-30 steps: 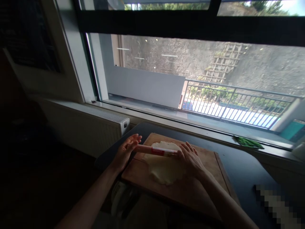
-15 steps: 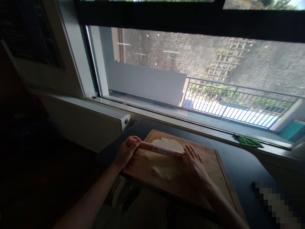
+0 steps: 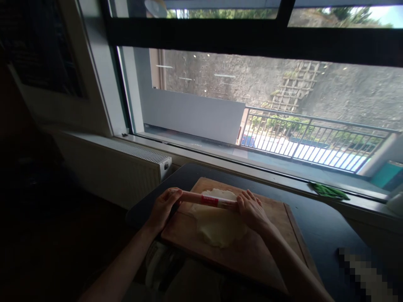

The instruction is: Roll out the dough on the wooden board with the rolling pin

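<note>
A wooden rolling pin [image 3: 193, 197] with a red and white label lies across a flat, uneven-edged sheet of dough [image 3: 220, 226]. My left hand [image 3: 166, 205] is closed around the pin's left end. At the other end, my right hand [image 3: 252, 209] grips the pin from above, its fingers reaching forward over it and partly hiding that end. Beneath the dough is a wooden board [image 3: 270, 247], which rests on a dark table.
The dark table [image 3: 327, 228] has rounded corners and stands against the window sill. On the sill lies a green cloth [image 3: 329, 191]. A white radiator [image 3: 135, 167] is left of the table. A pixelated patch covers something at the lower right.
The rolling pin has turned, so a red part of its label now shows. Both hands have moved with it toward the far edge of the dough. The view has tilted slightly upward.
</note>
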Tool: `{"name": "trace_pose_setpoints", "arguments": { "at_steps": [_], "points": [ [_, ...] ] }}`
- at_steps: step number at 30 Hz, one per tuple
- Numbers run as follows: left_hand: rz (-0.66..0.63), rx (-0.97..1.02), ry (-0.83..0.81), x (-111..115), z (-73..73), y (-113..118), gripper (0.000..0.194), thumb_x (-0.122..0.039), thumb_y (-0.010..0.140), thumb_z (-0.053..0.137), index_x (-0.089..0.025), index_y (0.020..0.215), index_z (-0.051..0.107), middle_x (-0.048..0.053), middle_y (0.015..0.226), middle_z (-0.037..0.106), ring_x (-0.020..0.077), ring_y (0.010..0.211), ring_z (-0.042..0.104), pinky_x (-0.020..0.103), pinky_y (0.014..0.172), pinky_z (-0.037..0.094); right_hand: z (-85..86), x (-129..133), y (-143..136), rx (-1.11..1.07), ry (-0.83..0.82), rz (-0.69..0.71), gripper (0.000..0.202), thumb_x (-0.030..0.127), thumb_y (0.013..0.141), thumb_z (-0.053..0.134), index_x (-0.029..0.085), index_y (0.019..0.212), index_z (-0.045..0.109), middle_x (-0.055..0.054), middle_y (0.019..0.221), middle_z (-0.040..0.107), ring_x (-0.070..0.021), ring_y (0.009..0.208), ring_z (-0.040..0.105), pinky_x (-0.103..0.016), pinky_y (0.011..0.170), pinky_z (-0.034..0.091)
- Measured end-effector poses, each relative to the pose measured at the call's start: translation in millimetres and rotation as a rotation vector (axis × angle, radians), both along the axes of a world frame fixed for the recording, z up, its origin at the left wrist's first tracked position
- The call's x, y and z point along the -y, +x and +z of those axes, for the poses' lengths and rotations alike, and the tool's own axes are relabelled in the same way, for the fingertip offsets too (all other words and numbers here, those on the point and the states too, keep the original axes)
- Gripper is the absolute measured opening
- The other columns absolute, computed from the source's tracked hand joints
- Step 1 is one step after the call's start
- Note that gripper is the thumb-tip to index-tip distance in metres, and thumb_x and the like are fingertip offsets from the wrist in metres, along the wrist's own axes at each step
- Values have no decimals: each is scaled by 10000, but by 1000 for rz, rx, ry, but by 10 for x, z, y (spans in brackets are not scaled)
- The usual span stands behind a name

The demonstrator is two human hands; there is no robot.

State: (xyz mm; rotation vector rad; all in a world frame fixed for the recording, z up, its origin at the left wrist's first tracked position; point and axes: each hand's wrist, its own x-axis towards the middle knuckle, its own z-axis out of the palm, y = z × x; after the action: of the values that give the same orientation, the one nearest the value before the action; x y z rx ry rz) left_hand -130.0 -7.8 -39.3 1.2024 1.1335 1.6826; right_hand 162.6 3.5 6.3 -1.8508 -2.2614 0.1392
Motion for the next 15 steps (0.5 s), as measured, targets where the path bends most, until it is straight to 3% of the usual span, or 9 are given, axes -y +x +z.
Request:
{"name": "trace_pose_setpoints", "arguments": {
  "at_steps": [3,6,8,13,15],
  "points": [
    [-8,8,11,-6,-15,2,244,-416,739,631,-184,814,631,-11,746,570,114,663,508,219,645,424,-91,551,113,20,66,1,552,423,934,118,162,1379,313,-61,1465,259,-171,1366,104,-398,1091,120],
    [-5,-17,5,14,11,20,247,-420,731,638,-184,803,631,-14,766,578,116,669,513,215,629,418,-68,725,112,27,106,30,553,459,928,129,198,1311,432,-57,1423,348,-187,1364,118,-411,1089,112],
    [-8,-51,-7,33,38,27,257,-429,724,642,-184,798,633,-23,737,579,116,659,513,214,628,410,-13,542,32,-6,100,14,549,475,926,134,224,1276,474,-54,1422,349,-202,1363,122,-426,1081,118],
    [12,-73,-12,30,32,5,293,-457,727,632,-175,807,643,-19,691,580,118,640,509,221,634,409,101,-284,-148,-87,68,-68,534,450,930,130,229,1358,363,-66,1464,257,-206,1357,149,-440,1062,158],
    [13,-61,-1,8,7,-3,303,-458,742,614,-166,821,643,-6,718,591,122,650,514,229,643,419,105,-411,-148,-93,47,-87,548,436,931,101,212,1362,355,-79,1454,278,-216,1346,190,-448,1045,198]
  ]
}}
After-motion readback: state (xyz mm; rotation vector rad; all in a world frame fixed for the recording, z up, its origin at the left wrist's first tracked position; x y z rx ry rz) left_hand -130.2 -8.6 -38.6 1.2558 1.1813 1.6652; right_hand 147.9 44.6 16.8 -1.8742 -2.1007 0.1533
